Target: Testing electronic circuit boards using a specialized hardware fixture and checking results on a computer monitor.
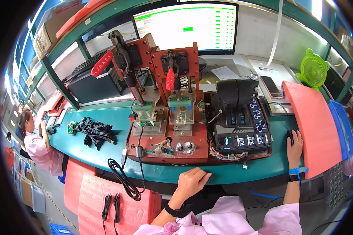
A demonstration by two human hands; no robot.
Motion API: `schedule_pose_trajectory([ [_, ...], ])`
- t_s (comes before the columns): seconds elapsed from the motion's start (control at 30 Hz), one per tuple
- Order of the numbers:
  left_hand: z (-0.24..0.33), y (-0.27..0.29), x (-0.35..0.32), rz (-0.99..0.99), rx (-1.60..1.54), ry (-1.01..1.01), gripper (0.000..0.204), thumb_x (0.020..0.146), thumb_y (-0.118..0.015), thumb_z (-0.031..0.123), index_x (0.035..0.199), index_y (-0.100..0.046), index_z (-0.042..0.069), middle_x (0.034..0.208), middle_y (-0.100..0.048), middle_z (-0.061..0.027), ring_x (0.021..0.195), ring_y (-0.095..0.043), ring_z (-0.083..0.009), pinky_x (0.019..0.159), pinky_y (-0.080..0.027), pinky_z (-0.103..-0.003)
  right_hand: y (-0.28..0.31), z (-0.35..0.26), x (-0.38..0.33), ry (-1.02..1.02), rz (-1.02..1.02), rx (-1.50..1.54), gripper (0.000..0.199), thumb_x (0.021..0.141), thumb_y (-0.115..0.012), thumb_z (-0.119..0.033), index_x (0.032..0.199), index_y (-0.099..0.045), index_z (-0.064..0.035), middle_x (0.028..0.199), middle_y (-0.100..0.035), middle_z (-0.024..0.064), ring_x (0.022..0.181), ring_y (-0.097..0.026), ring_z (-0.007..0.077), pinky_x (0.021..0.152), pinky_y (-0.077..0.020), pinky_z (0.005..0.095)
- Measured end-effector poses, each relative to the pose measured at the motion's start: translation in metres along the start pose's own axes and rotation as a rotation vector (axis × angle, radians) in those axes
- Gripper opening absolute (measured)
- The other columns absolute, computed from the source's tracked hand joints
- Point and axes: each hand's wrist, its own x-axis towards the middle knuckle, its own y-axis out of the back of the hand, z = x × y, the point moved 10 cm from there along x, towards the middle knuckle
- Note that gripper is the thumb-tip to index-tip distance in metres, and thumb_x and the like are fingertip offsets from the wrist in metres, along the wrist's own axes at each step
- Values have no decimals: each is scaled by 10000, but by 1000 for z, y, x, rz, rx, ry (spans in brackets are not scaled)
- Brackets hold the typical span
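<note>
My right hand (pixel 295 144) rests on a black computer mouse (pixel 290 137) at the right of the green bench, fingers curled over it. My left hand (pixel 191 181) lies loosely curled on the bench's front edge, holding nothing, just in front of the red test fixture (pixel 166 117). The fixture carries two toggle clamps with red handles (pixel 170 78) over small green nests. To its right sits a black control panel with knobs and a lever grip (pixel 241 121).
A lit monitor (pixel 186 25) stands behind the fixture. A bundle of black cables (pixel 96 131) lies at left, more cable on pink foam (pixel 117 203) below. Pink foam sheet (pixel 312 125), blue bin and green fan (pixel 313 70) at right. Another person (pixel 37 143) works far left.
</note>
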Motion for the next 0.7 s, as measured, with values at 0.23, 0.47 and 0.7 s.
schedule_pose_trajectory([
  [0.23,2,-1,1,-4,-7,-13,173,693,-673,106,598,-541,49,550,-496,-59,455,-490,-235,408,-377,-311,-1,9,-1,-58,2,-15,319,821,-512,-198,1116,-509,-76,1196,-456,170,1000,-462,364,834,-399,411],
  [0.47,2,-1,2,-9,-1,-10,162,692,-675,104,607,-549,47,550,-495,-60,455,-490,-234,409,-375,-312,-1,8,0,-59,-7,-15,320,820,-514,-199,1115,-510,-75,1193,-462,158,991,-466,353,833,-401,407],
  [0.7,2,-2,2,-15,-5,-7,163,697,-672,109,607,-551,47,547,-493,-60,450,-486,-231,406,-370,-311,-1,6,1,-35,-8,3,316,820,-513,-194,1114,-511,-78,1192,-466,149,977,-474,338,829,-405,399],
])
